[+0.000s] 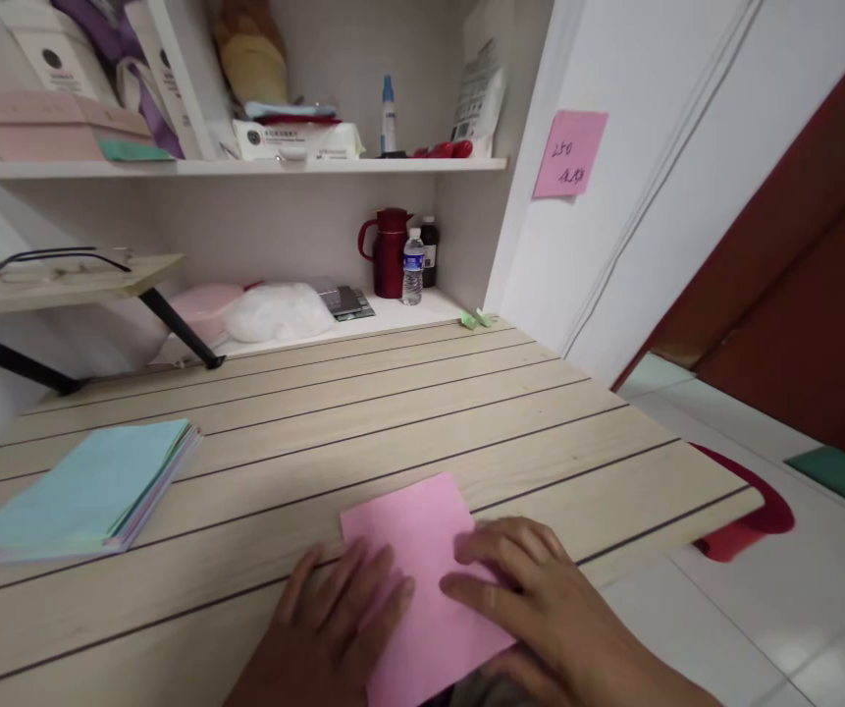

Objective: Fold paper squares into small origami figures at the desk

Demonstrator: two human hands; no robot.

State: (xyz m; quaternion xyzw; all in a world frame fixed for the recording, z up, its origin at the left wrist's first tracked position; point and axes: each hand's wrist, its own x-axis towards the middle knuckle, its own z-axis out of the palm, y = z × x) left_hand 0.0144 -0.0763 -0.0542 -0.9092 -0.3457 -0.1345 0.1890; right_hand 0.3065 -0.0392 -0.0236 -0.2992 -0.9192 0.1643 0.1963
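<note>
Bottom middle of the frame, head view: pink sheet, lying on the wooden desk with both hands on it, near edge cut off by the frame.
Left hand: fingers fanned out, pretty relaxed, the inner ones on the sheet and the outer ones past its left edge. Not pinching anything that I can see.
Right hand: fingers bent and a bit apart, tips on the right half of the sheet. Thumb's blurry down low, so can't tell if it's pinching the edge.
Sheet progress: looks like early days to me. It's in place under the hands and reads as mostly flat; no clear crease, cut or writing that I can make out. One layer or doubled? Can't tell, too covered.
Paper stack: left side of the frame, light blue on top, other colors peeking out below. Neither hand's on it, so I'd call that lot unused for now.
Wall note: upper right, pink too, but that one's already written on and stuck up.
</note>
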